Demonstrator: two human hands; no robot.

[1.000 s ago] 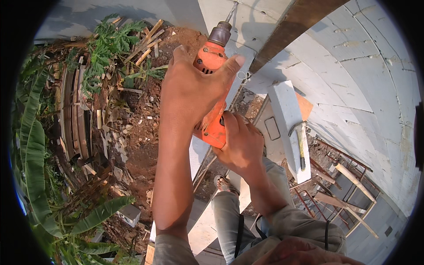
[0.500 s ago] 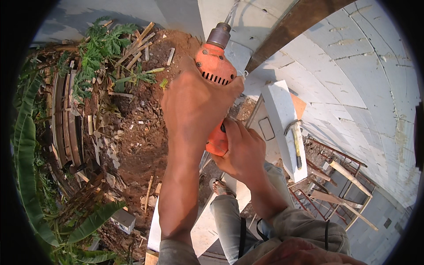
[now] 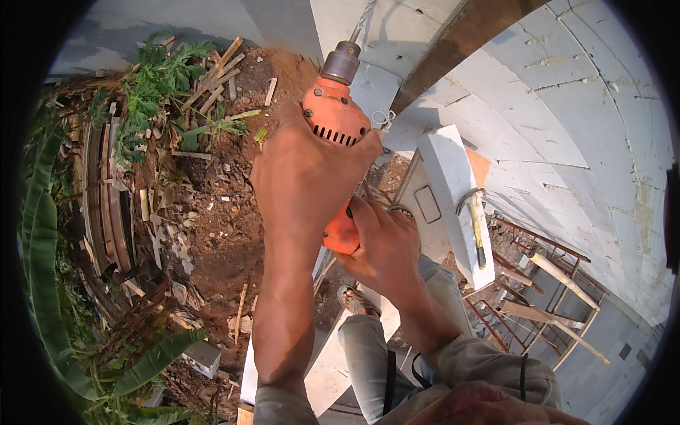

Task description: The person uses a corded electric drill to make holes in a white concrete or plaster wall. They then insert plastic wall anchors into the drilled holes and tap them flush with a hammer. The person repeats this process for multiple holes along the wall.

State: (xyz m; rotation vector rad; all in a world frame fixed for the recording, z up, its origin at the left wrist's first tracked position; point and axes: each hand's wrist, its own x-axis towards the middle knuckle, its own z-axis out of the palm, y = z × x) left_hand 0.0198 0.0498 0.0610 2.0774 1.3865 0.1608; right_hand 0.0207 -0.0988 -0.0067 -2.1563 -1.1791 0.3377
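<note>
1. Head view, centre. An orange drill [image 3: 336, 113] is held in both hands, slanting up and slightly right, well above the ground, in front of the pale wall [image 3: 588, 127].
2. Left hand [image 3: 304, 163]. It grasps the drill's body just behind the vents, back of the hand uppermost and thumb along the right side; most of its fingers are hidden beneath.
3. Right hand [image 3: 386, 244]. Its fingers are wrapped round the drill's handle, lower and nearer the wearer; whether the trigger is pressed cannot be told.
4. Chuck [image 3: 341, 62]. Dark and cylindrical, it carries a bit [image 3: 363, 21] that runs to the upper edge; the tip is not visible.
5. Upper right. A brown beam [image 3: 467, 49] crosses diagonally before the wall. A pale wire loop [image 3: 384, 119] shows just beside the left thumb.
6. Right of the hands. A hammer [image 3: 477, 223] with a yellow handle lies on a long white block [image 3: 457, 205].
7. Lower centre. A sandalled foot [image 3: 358, 301] appears below the right hand.
8. Left. Green plants [image 3: 152, 85] and wood scraps [image 3: 212, 81] border reddish soil [image 3: 230, 248].
</note>
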